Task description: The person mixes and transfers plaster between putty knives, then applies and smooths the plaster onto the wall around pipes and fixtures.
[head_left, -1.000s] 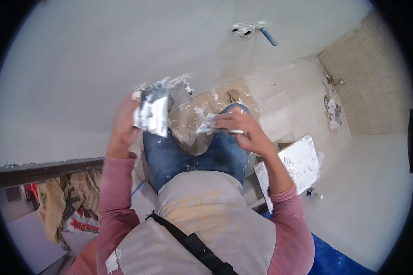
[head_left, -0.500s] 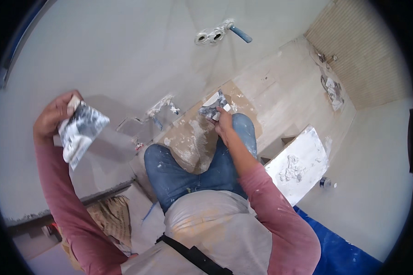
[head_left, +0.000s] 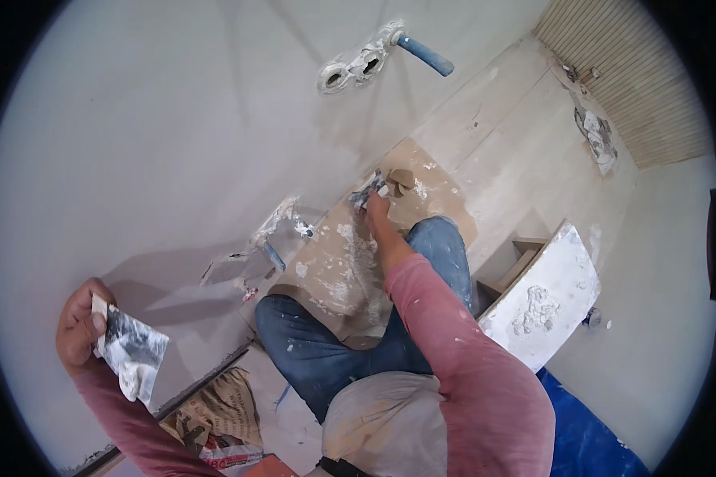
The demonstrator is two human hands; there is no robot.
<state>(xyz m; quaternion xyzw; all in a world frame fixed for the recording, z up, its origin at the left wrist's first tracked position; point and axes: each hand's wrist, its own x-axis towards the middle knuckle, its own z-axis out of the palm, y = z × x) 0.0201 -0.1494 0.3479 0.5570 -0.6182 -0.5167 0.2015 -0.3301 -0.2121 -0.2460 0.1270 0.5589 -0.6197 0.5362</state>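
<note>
Grasps in the left hand a flat metal spreading blade, dark and smeared with white, with the left grip clenched over its pale back edge and with the thumb on top. Holds it out at the far left, in front of the pale grey plastered wall, tilted down to the right, with a thick white lump of paste near the lower corner. Reaches forward with the right hand, with the right grip closed on a smaller grey-and-white smeared blade, near the foot of the wall and just beside a folded brown scrap; cannot tell whether touching the wall.

Sits or crouches with blue denim-clad legs spread over a brown, white-spattered floor sheet. Wears a pale stained top with dusty pink sleeves. Has to the right a white rectangular board, tilted, bearing a rough patch of white compound, near a blue sheet. Faces, higher on the wall, two round holes rimmed in white, beside a protruding blue pipe. Has crumpled brown sacks at the lower left.
</note>
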